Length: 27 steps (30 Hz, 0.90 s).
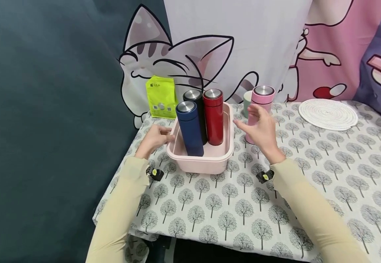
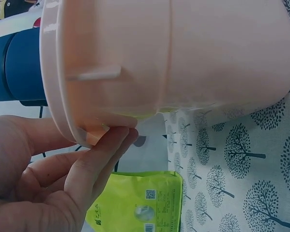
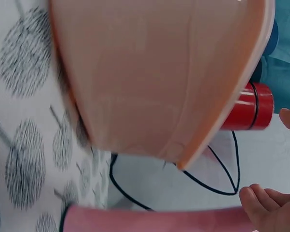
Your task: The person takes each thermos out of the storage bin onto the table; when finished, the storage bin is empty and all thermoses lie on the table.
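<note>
A pale pink plastic tub [image 1: 202,166] holds three metal-lidded thermos flasks: blue [image 1: 190,133], black [image 1: 201,113] and red [image 1: 214,126]. The blue one leans inside the tub. My left hand [image 1: 155,138] grips the tub's left rim, fingers tucked beneath the lip in the left wrist view [image 2: 72,169]. Right of the tub, a pink thermos flask [image 1: 265,102] stands on the table. Before it is my right hand [image 1: 263,131], thumb and fingers spread apart with nothing between them. In the right wrist view, its fingertips overlap the pink flask [image 3: 154,220].
A lime-green bag [image 1: 161,96] stands behind the tub to the left. Behind the pink flask is a pale green cup [image 1: 247,104]. A round white woven mat [image 1: 328,114] lies at the back right. The tree-print tablecloth [image 1: 226,219] ends at the left edge near my left arm.
</note>
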{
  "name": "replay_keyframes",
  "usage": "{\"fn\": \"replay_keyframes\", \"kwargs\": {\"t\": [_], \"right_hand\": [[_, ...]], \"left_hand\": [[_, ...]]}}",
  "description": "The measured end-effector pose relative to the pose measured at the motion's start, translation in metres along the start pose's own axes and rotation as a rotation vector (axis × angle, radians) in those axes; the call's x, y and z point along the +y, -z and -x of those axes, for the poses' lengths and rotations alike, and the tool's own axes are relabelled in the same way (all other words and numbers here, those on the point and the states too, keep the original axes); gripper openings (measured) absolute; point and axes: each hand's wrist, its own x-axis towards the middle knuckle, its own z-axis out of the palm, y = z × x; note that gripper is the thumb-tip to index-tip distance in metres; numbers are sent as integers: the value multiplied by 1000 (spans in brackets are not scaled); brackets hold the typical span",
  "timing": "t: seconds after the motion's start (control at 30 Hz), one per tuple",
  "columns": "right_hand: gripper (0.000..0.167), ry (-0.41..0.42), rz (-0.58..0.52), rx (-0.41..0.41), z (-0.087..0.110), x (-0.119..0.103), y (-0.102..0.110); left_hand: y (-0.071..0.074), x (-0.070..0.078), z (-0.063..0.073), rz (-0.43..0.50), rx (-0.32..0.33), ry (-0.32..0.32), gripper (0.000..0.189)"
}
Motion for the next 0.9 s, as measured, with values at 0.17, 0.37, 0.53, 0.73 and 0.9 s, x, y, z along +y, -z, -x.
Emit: {"fn": "replay_keyframes", "kwargs": {"t": [0.17,0.37,0.53,0.73,0.9], "right_hand": [[75,-111,-95,-122,-5,0,-13],[83,-150,-106,-230,-11,2,-27],[82,-150,-114,-270,-15,-2,-39],[85,-150,-126,-293,-23,-6,-57],[85,-130,-91,-304,-31,-9,-70]], "left_hand": [[-6,4,-3,13,-11,-9,43],[-11,5,-5,26,-7,-2,42],[-13,1,-1,32,-7,-2,40],[-7,-1,4,30,-11,18,43],[0,1,5,18,0,17,44]]}}
